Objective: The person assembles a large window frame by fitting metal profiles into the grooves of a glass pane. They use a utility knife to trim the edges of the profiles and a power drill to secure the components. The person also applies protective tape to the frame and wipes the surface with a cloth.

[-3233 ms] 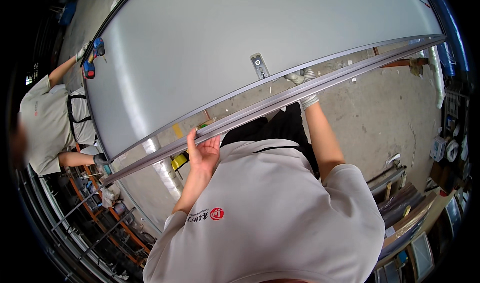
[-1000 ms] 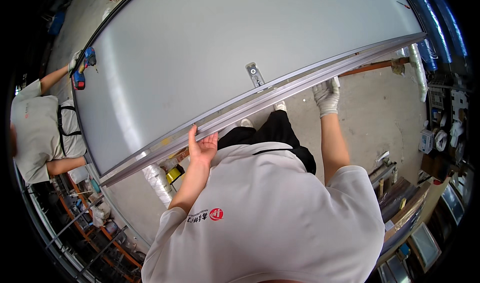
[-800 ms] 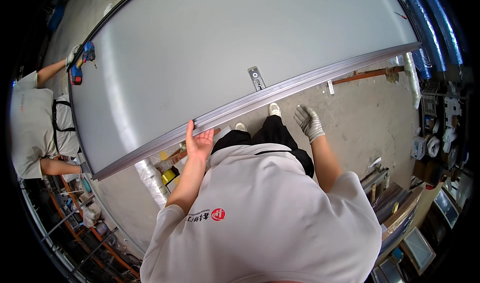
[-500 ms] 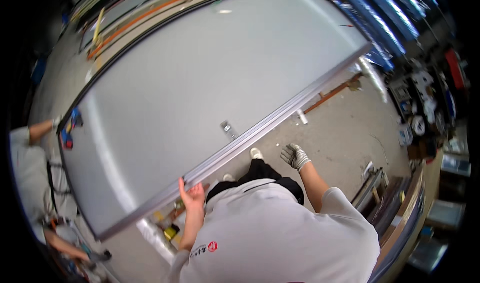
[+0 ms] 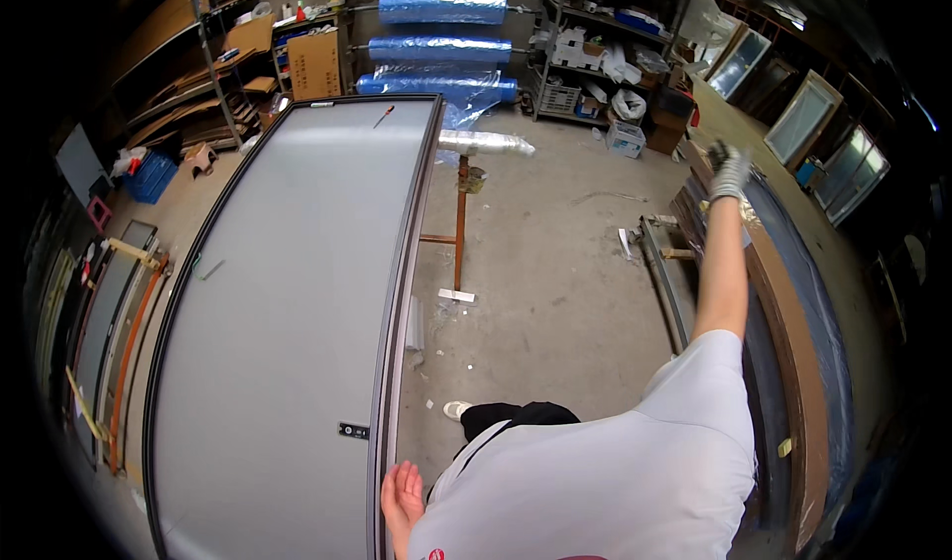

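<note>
indoors, grey panel (image 5: 288,312) above floor (image 5: 555,292)

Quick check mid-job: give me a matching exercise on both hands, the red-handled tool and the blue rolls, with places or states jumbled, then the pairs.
Things
1. Left hand
2. Right hand
3. Red-handled tool
4. Blue rolls

Places or states
A. Lying on the far end of the grey panel
B. Gloved, by the far end of the long boards on the right
C. In rows beyond the grey panel
D. Bare, beside the grey panel's right-hand edge

Pairs: 1-D, 2-B, 3-A, 4-C
</note>
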Motion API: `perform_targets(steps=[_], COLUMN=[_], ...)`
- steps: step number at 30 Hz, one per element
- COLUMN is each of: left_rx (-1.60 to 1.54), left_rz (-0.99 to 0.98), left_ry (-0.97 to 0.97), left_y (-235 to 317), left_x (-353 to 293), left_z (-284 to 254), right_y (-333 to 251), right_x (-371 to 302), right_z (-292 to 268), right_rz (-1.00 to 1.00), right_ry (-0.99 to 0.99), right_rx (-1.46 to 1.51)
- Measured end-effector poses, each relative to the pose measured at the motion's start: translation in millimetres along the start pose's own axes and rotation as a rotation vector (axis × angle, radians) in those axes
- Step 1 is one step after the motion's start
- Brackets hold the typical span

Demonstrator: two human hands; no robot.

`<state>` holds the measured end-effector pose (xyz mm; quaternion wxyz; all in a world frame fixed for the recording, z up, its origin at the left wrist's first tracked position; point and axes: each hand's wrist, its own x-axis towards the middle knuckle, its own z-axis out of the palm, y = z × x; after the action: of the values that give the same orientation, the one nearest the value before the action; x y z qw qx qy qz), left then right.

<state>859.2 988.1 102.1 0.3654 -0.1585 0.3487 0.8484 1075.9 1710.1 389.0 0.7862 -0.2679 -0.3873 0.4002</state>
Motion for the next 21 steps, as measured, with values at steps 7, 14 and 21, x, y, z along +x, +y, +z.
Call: perform_targets(steps=[7,14,21], left_rx=[0.257,0.450,0.410], left_rz=[0.068,0.205,0.363], left_ry=[0.014,0.165,0.417], left_y=[13,4,-17], left_x=[13,3,-33], left_z=[20,16,15], right_y=[-38,272,258], right_x=[128,-103,-420], right_z=[-80,-142,11], right_rz=[0.247,1.558,1.272], right_ry=[-0.195,-0.520,-1.972], right_rx=[-0.099,-0.374,-0.806])
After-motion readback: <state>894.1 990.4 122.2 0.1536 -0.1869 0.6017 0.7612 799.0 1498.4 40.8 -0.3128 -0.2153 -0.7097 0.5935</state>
